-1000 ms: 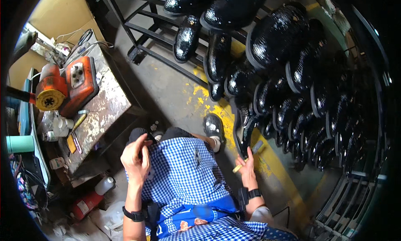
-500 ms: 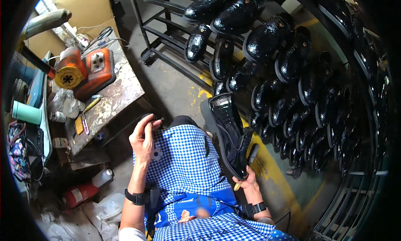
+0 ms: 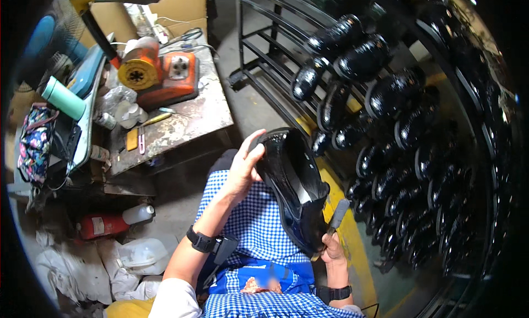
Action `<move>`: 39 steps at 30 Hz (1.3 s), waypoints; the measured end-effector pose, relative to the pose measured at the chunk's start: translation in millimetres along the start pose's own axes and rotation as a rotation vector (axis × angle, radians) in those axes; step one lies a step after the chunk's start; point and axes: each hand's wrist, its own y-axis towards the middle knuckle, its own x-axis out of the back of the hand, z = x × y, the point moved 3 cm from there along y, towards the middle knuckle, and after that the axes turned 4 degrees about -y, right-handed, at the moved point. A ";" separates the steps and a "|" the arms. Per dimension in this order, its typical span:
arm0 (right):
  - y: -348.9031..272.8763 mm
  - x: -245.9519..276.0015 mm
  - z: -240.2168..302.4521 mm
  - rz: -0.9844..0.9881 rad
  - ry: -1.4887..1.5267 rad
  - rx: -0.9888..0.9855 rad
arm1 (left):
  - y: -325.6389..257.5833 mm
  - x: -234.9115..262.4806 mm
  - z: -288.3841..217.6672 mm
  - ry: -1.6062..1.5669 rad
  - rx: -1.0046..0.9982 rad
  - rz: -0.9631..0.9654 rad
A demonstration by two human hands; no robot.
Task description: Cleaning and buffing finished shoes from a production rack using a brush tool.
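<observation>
A glossy black boot [image 3: 295,188] lies across the person's checked lap, near the rack of black shoes [image 3: 397,125]. The left hand [image 3: 245,164] grips its toe end; the right hand [image 3: 332,246] clamps a small tool [image 3: 337,216] at its heel.

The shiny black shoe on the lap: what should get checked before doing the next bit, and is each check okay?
1. Left hand steadies the black shoe at its upper end: ok.
2. Right hand grips the shoe's lower end along with a small flat tool: ok.
3. Shoe lies over the blue checked apron, not the floor: ok.
4. Tool's tip points away from the fingers: ok.
5. Shoe's surface free of flaws: cannot tell.
6. Rack of black shoes within reach at the right: ok, probably.
</observation>
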 end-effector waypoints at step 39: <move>391.1 -377.2 163.8 0.229 -0.004 0.234 | -35.4 77.3 -22.8 0.970 -0.632 -0.448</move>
